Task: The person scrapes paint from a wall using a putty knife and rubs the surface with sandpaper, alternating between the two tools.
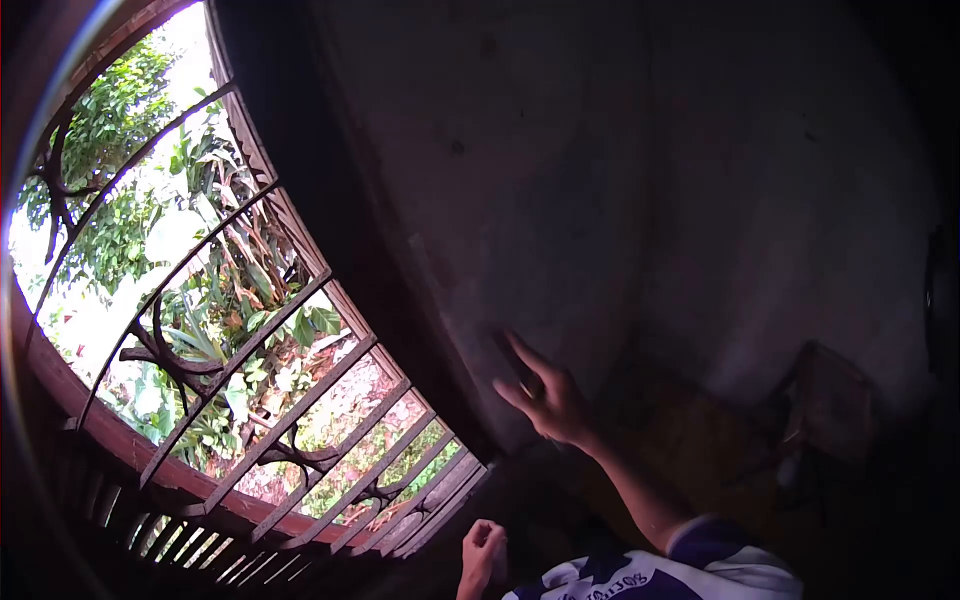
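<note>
My right hand (pixel 545 398) reaches forward on an outstretched arm. Its fingers are spread and rest against a dim, stained plaster wall (pixel 620 180), with nothing visible in the hand. My left hand (pixel 483 553) is low at the bottom edge and curled into a fist, close to the lower corner of the window frame (pixel 440 495). I see nothing held in the fist. A blue and white patterned sleeve (pixel 700 560) covers my right upper arm.
A window with a brown frame and a dark iron grille (pixel 230 350) fills the left side, with bright green plants outside. At the right, dim brownish objects (pixel 820 400) stand against the wall in shadow. The room is very dark.
</note>
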`<state>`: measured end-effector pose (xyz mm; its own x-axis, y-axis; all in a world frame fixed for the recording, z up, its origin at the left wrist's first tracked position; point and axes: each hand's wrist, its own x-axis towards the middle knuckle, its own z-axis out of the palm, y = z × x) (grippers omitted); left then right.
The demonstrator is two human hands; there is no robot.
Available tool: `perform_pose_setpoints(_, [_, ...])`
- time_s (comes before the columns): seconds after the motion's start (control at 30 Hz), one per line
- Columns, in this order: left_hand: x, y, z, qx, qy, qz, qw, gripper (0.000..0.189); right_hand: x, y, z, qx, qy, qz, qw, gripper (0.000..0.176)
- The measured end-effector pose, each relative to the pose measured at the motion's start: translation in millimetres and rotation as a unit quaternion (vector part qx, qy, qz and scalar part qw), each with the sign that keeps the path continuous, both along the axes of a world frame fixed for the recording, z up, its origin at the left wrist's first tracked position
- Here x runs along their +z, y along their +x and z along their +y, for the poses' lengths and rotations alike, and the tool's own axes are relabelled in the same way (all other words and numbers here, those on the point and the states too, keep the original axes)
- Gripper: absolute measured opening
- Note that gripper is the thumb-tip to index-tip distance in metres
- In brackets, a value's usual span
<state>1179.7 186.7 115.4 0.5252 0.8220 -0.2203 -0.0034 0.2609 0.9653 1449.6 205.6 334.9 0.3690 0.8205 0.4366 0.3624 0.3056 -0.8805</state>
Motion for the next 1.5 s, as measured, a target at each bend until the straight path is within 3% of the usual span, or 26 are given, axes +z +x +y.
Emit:
perform_pose_setpoints(0.07, [-4, -9, -15, -0.016, 0.014, -0.003, 1.000, 0.030, -102, 8, -37, 0.027, -0.141, 0.175, 0.974, 0.076])
perform_pose_setpoints(0.1, [0, -14, -26, -0.019, 0.017, 0.018, 0.999, 0.038, -150, 10, -59, 0.021, -0.158, 0.246, 0.956, 0.079])
perform_pose_setpoints(0.13, [0, -16, -36, -0.022, 0.019, 0.038, 0.999, 0.046, -219, 12, -81, -0.047, -0.214, 0.342, 0.914, 0.085])
perform_pose_setpoints(0.17, [-6, -17, -45, 0.014, 0.004, 0.056, 0.998, 0.053, -258, 15, -112, -0.074, -0.261, 0.412, 0.870, 0.072])
perform_pose_setpoints(0.2, [-31, -22, -50, 0.021, 0.015, 0.096, 0.995, 0.049, -295, 22, -142, -0.066, -0.298, 0.493, 0.815, 0.029])
perform_pose_setpoints(0.23, [-35, -23, -60, 0.044, 0.009, 0.103, 0.994, 0.047, -334, 29, -170, -0.011, -0.237, 0.660, 0.712, 0.013])
perform_pose_setpoints(0.27, [-39, -22, -69, 0.069, 0.003, 0.110, 0.991, 0.046, -368, 37, -195, 0.046, -0.168, 0.798, 0.577, 0.010])
perform_pose_setpoints(0.33, [-55, -19, -84, 0.103, -0.019, 0.080, 0.991, 0.043, -401, 48, -233, 0.043, -0.145, 0.867, 0.474, 0.017])
perform_pose_setpoints(0.4, [-51, -11, -100, 0.111, -0.005, 0.102, 0.989, 0.039, -403, 57, -251, -0.042, -0.196, 0.837, 0.509, 0.016])
perform_pose_setpoints(0.47, [-74, 1, -114, 0.125, 0.019, 0.083, 0.989, 0.035, -408, 73, -261, -0.003, -0.191, 0.858, 0.477, 0.009])
perform_pose_setpoints(0.5, [-68, 12, -123, 0.148, 0.020, 0.084, 0.985, 0.034, -408, 82, -265, 0.005, -0.221, 0.827, 0.517, 0.004])
perform_pose_setpoints(0.57, [-70, 33, -140, 0.189, 0.031, 0.087, 0.978, 0.041, -400, 96, -267, 0.025, -0.276, 0.756, 0.593, 0.012])
perform_pose_setpoints(0.67, [-59, 68, -174, 0.260, -0.003, 0.087, 0.962, 0.040, -360, 99, -277, -0.024, -0.296, 0.594, 0.748, 0.038])
perform_pose_setpoints(0.7, [-65, 77, -185, 0.278, 0.017, 0.109, 0.954, 0.041, -365, 111, -285, 0.057, -0.288, 0.568, 0.769, 0.055])
perform_pose_setpoints(0.8, [-81, 96, -221, 0.324, -0.023, 0.080, 0.942, 0.038, -330, 130, -307, 0.152, -0.292, 0.621, 0.712, 0.039])
perform_pose_setpoints(0.97, [-71, 101, -273, 0.377, 0.009, 0.026, 0.926, 0.036, -332, 136, -321, 0.215, -0.385, 0.565, 0.697, 0.029])
perform_pose_setpoints(1.07, [-78, 93, -293, 0.426, 0.027, -0.011, 0.904, 0.031, -339, 124, -311, 0.237, -0.413, 0.580, 0.661, 0.019])
perform_pose_setpoints(1.2, [-106, 73, -292, 0.461, -0.040, -0.107, 0.880, 0.030, -320, 101, -282, 0.237, -0.431, 0.517, 0.701, 0.017])
perform_pose_setpoints(1.3, [-76, 69, -277, 0.490, -0.103, -0.107, 0.859, 0.030, -292, 85, -259, 0.205, -0.426, 0.482, 0.738, 0.018])
perform_pose_setpoints(1.5, [-67, 47, -222, 0.464, -0.036, -0.083, 0.881, 0.028, -256, 61, -213, 0.177, -0.357, 0.369, 0.840, 0.059])
